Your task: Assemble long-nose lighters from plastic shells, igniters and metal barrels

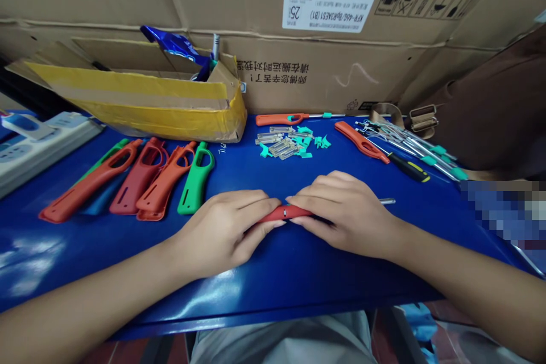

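Both hands grip a red long-reach lighter (279, 214) just above the blue tabletop. My left hand (232, 226) closes on its left part, thumb below and fingers on top. Gripping the right part, my right hand (343, 213) covers much of the body; a metal tube tip (387, 201) sticks out beyond it. A small slot with a pale piece inside shows between the two thumbs. Beyond the hands lie clear lighter fuel tanks (284, 148) and small teal triggers (303, 135). An orange lighter (279, 119) with its metal tube lies behind them.
Several coloured lighter shells (164, 185) lie at left, before a yellow-taped cardboard box (170, 105). A white power strip (46, 145) is far left. At right are an orange lighter shell (360, 142), a screwdriver (409, 166) and metal tubes with wires (426, 148).
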Action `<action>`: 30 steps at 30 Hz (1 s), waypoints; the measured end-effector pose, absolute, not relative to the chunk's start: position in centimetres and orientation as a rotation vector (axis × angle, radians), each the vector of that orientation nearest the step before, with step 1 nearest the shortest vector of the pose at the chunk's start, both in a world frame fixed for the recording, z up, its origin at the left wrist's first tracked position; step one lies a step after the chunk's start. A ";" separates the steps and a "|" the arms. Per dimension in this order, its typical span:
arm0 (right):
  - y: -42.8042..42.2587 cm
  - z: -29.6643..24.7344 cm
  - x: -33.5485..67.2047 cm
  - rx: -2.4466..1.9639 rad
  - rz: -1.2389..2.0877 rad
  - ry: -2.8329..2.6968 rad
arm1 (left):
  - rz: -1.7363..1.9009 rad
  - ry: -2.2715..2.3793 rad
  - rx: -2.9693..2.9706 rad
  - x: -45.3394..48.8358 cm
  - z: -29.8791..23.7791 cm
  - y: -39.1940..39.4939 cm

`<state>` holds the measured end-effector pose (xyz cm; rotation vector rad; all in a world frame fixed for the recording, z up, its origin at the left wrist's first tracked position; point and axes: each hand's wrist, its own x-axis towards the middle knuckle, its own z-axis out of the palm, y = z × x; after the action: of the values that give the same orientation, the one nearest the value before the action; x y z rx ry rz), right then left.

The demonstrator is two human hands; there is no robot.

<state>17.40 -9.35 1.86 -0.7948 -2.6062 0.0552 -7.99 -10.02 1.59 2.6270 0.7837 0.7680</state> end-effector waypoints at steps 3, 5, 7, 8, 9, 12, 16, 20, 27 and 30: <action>-9.5 1.8 17.1 -0.722 0.016 -2.595 | 0.731 0.774 2.613 -7.8 1.4 -10.2; -9.8 1.8 16.9 -0.699 0.017 -2.577 | 0.726 0.740 2.600 -7.8 1.2 -10.5; -10.0 1.9 16.8 -0.706 0.046 -2.577 | 0.736 0.725 2.589 -7.7 1.0 -10.7; -10.0 1.9 16.8 -0.709 0.066 -2.589 | 0.743 0.733 2.586 -7.7 0.9 -10.7; -10.0 1.9 16.8 -0.711 0.086 -2.606 | 0.749 0.749 2.584 -7.7 0.9 -10.8; -9.6 1.7 17.1 -0.705 0.119 -2.637 | 0.763 0.793 2.555 -7.8 0.8 -10.6; -9.1 1.4 17.5 -0.742 0.088 -2.613 | 0.851 0.817 2.513 -8.0 0.9 -10.1; -8.9 1.6 17.6 -0.797 0.129 -2.592 | 0.828 0.840 2.502 -8.2 1.1 -9.8; -7.8 2.8 18.8 -0.995 0.295 -2.598 | 0.835 0.883 2.514 -8.8 1.4 -9.0; -7.4 3.2 19.6 -1.017 0.288 -2.594 | 0.884 0.908 2.564 -9.3 1.7 -8.8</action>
<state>19.58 -7.40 3.18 -1.0166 -2.5936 0.2882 -9.26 -8.83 1.65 2.5642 0.9076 0.8843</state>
